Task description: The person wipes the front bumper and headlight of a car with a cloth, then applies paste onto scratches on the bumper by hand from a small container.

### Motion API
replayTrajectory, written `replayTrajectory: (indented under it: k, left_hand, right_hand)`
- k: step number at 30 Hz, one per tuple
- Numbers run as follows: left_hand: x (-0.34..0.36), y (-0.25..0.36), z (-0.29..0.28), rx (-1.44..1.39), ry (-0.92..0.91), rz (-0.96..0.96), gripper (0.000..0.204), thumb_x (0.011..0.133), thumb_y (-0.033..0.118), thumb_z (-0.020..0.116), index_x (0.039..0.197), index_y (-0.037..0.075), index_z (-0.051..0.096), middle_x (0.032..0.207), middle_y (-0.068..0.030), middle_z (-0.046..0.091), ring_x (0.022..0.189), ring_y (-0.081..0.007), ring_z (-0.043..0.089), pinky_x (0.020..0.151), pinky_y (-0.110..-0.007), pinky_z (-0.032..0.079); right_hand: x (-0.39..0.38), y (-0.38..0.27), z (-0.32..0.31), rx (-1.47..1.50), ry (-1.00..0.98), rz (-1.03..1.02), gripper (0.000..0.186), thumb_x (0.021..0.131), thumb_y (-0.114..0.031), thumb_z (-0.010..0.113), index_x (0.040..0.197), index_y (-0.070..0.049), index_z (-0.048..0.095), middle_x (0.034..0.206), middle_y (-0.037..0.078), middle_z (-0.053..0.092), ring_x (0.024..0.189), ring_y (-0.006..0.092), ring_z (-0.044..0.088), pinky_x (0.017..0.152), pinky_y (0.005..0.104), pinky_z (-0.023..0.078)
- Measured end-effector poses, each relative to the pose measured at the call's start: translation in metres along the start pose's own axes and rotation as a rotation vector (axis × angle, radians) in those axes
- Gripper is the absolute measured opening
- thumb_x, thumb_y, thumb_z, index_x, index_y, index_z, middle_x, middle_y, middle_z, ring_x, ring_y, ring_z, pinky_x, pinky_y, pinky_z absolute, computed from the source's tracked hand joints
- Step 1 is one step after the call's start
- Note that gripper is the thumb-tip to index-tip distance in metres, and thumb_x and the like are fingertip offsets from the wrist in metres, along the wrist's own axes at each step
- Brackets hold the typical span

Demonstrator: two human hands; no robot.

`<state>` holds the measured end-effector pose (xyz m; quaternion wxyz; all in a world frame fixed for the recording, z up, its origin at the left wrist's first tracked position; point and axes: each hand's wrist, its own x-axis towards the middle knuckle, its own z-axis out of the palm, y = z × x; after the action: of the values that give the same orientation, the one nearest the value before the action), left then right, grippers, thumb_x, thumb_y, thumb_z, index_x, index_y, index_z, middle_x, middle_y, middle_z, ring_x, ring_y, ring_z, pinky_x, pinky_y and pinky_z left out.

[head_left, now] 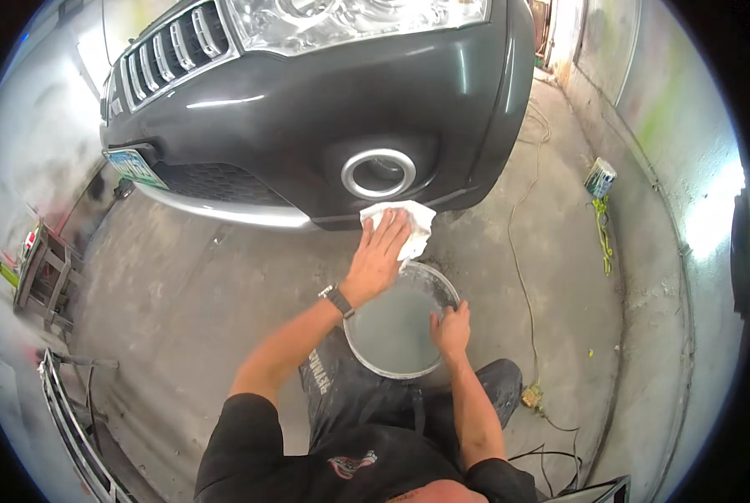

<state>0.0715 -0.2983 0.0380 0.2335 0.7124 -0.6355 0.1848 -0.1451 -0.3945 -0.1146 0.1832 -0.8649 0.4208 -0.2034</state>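
My left hand (380, 251), with a dark watch on the wrist, holds a white cloth (420, 225) at the lower edge of the dark grey car bumper (299, 134). Its fingers lie over the cloth, just below the silver-ringed fog lamp (378, 174). A round bucket (391, 375) of cloudy water stands in front of me, between my legs. My right hand (451, 331) is closed on the bucket's right rim, thumb on the inner side. The fingers on the outer side are partly hidden.
A thin cable (519, 251) runs along the concrete floor on the right to a yellowish plug (532, 396). By the right wall lies a small can (600, 178) beside a yellow-green strap (603, 239). At left stand a wooden stool (46, 272) and a metal frame (69, 419).
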Motion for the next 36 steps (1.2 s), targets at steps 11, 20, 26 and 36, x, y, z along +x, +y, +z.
replayTrajectory:
  k: [11, 20, 26, 36]
  left_hand:
    - [-0.058, 0.077, -0.025, -1.043, 0.392, -0.750, 0.040, 0.110, 0.029, 0.039, 0.120, -0.005, 0.058, 0.100, -0.0084, 0.063, 0.092, -0.0170, 0.057, 0.084, -0.034, 0.048]
    - [-0.044, 0.109, -0.023, -0.911, 0.299, -0.363, 0.038, 0.109, 0.029, 0.039, 0.109, 0.001, 0.066, 0.105, -0.0156, 0.064, 0.098, -0.0241, 0.062, 0.086, -0.041, 0.051]
    - [-0.067, 0.053, -0.012, -0.944, 0.080, -0.538, 0.061, 0.104, 0.053, 0.047, 0.138, 0.004, 0.060, 0.145, -0.0236, 0.051, 0.135, -0.0361, 0.048, 0.116, -0.044, 0.034]
    - [-0.173, -0.069, 0.135, -0.265, -0.026, -1.054, 0.081, 0.098, 0.053, 0.058, 0.146, -0.010, 0.040, 0.138, -0.0376, 0.049, 0.130, -0.0498, 0.048, 0.105, -0.053, 0.043]
  right_hand:
    - [-0.006, -0.004, -0.017, 0.073, 0.278, -0.181, 0.037, 0.093, -0.027, 0.071, 0.114, 0.004, 0.068, 0.133, 0.032, 0.051, 0.120, 0.0473, 0.055, 0.099, 0.0518, 0.048]
    - [-0.020, -0.082, -0.093, 1.229, -0.157, -0.255, 0.069, 0.105, -0.048, 0.053, 0.150, 0.002, 0.040, 0.148, 0.015, 0.049, 0.133, 0.0249, 0.051, 0.108, 0.0383, 0.043]
    - [-0.030, -0.092, -0.135, 1.236, -0.168, 0.212, 0.030, 0.097, -0.021, 0.071, 0.114, 0.002, 0.063, 0.093, 0.008, 0.070, 0.066, 0.0184, 0.071, 0.062, 0.0298, 0.055]
    - [-0.052, -0.033, -0.204, 0.946, 0.184, 0.250, 0.029, 0.096, -0.022, 0.073, 0.109, 0.002, 0.064, 0.089, 0.006, 0.069, 0.065, 0.0152, 0.067, 0.056, 0.0278, 0.055]
